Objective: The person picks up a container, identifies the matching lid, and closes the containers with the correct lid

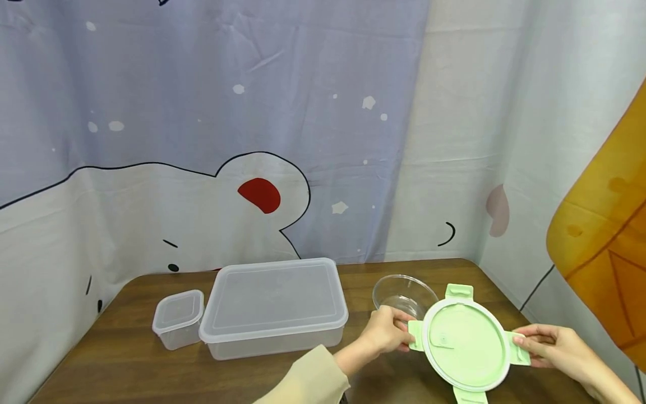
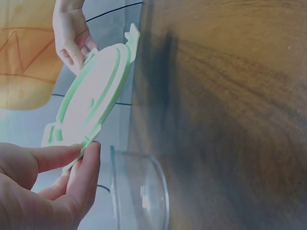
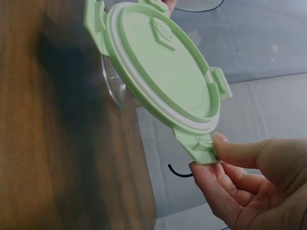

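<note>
A round light-green lid (image 1: 469, 345) with a white sealing ring and clip tabs on its rim is held up over the table, tilted. My left hand (image 1: 386, 332) pinches the tab on its left side between thumb and fingers. On the opposite side, my right hand (image 1: 560, 349) pinches another tab, as the right wrist view shows with the thumb on the tab (image 3: 204, 152). Behind the lid and my left hand stands a clear round glass bowl (image 1: 404, 289), its near part hidden. In the left wrist view the glass bowl (image 2: 144, 191) sits below the lid.
Left of my hands is a large rectangular plastic container (image 1: 275, 303) with a translucent lid. A small square lidded container (image 1: 179, 317) stands beside it, farther left. A printed curtain (image 1: 323, 140) hangs behind the brown wooden table (image 1: 121, 359) and along its right side.
</note>
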Demonstrator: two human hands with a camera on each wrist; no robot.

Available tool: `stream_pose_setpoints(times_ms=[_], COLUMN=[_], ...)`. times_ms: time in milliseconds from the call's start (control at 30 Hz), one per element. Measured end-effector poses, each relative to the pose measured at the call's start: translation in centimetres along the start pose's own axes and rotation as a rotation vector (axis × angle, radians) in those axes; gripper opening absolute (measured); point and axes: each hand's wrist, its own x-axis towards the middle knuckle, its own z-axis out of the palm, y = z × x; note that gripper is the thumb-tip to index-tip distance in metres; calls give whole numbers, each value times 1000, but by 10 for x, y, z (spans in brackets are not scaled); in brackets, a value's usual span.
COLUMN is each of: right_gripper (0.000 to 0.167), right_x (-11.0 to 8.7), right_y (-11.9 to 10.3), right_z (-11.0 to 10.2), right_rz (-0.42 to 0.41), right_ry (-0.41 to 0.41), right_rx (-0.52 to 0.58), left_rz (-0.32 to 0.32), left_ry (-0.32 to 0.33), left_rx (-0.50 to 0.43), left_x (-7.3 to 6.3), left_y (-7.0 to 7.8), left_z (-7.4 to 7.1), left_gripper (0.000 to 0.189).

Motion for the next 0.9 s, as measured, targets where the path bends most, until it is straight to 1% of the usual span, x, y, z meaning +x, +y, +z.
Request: stream_pose_setpoints(times_ms=[133,267,367,500,567,667,800,900], right_gripper=[52,47,38,23,20,23,32,33], right_x=[5,10,14,20,23,29,36,42], right_y=[-8,-15,-21,-29,-33,-40,-48,-54], right_z=[1,4,6,7,7,6,6,6], right_rz=[-25,-44,-86,-150,-174,-200,-244,-283], right_ry=[48,98,146,214,246,281,310,335], right_rx=[3,20,45,60,53,34,15,23], left_rz=[31,67,91,116,128,153,212,257], left_ry=[33,67,93,125,140,164,202,233], left_rx=[-17,-9,-3,-2,0,4,29,55], left_x=[2,4,5,10,12,17,23,28], left_y=[2,4,5,9,11,13,14,14], left_z=[-6,-12,-15,-20,-23,-28,-37,-44], left_gripper=[29,28,28,27,28,28,28,27])
